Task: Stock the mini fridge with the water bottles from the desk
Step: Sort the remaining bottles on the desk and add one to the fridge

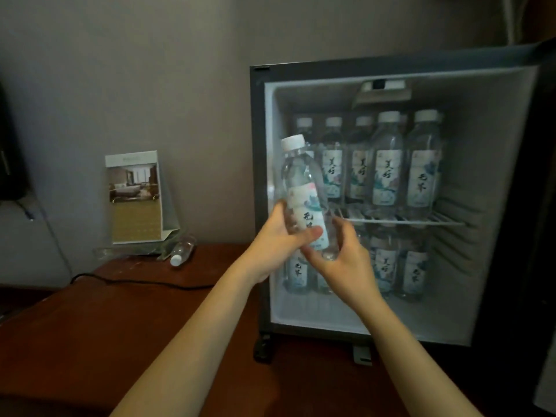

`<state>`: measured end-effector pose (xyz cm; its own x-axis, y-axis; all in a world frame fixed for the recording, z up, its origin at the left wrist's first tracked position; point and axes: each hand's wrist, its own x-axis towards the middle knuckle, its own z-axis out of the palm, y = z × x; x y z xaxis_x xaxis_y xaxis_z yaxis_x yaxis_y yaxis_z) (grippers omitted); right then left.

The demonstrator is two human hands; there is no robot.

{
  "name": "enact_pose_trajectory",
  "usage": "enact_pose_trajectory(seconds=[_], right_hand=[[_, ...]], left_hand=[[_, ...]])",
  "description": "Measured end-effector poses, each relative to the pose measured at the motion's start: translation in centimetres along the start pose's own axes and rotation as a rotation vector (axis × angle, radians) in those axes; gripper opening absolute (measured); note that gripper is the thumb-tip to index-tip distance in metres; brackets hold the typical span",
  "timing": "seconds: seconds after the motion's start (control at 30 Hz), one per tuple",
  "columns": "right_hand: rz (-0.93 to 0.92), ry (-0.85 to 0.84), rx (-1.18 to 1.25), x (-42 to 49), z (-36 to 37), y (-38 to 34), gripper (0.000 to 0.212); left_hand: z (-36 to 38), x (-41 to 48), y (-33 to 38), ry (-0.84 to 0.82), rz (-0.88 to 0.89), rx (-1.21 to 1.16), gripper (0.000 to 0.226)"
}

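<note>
Holding clear white-capped plastic water bottle upright at frame centre, fingers of left hand and right hand curled round its base, before open black mini fridge; may topple shelved bottles if shoved.

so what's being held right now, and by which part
One water bottle, in both hands: the left hand grips the lower label, the right hand holds the base.

The labels of several shelf bottles in the fridge read 美好 in brush script; the held bottle shows 无, its second character unclear.
</note>
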<state>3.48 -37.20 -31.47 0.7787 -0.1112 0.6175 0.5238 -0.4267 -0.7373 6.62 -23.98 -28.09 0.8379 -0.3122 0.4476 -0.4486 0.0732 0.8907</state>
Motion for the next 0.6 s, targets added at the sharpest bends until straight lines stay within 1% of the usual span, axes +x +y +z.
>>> enact_pose_trajectory(seconds=[0.1, 0.23, 0.37, 0.43, 0.53, 0.6], right_hand=[[0.000, 0.121, -0.059, 1.9, -2.1, -0.4, 0.058], [0.009, 0.196, -0.103, 4.3, -3.2, 0.0, 0.060], [-0.002, 0.264, -0.231, 5.9, -3.4, 0.8, 0.059], [0.020, 0.279, -0.256, 6.8, -3.4, 1.0, 0.056], [0.077, 0.295, -0.295, 7.6, -3.1, 1.4, 0.048], [0.053, 0.316, -0.313, 7.6, -2.8, 1.9, 0.044]], left_hand=[[2.5, 2.9, 1.1, -0.009, 0.022, -0.024, 0.060], [4.8, 5.7, 1.4, 0.005, 0.049, 0.035, 0.062], [5.9, 7.4, 1.1, 0.025, 0.039, 0.054, 0.059], [6.1, 8.1, 1.2, 0.030, 0.041, 0.063, 0.058], [6.2, 9.0, 1.2, 0.009, 0.056, 0.154, 0.066], [6.3, 9.3, 1.0, -0.020, 0.058, 0.193, 0.064]])
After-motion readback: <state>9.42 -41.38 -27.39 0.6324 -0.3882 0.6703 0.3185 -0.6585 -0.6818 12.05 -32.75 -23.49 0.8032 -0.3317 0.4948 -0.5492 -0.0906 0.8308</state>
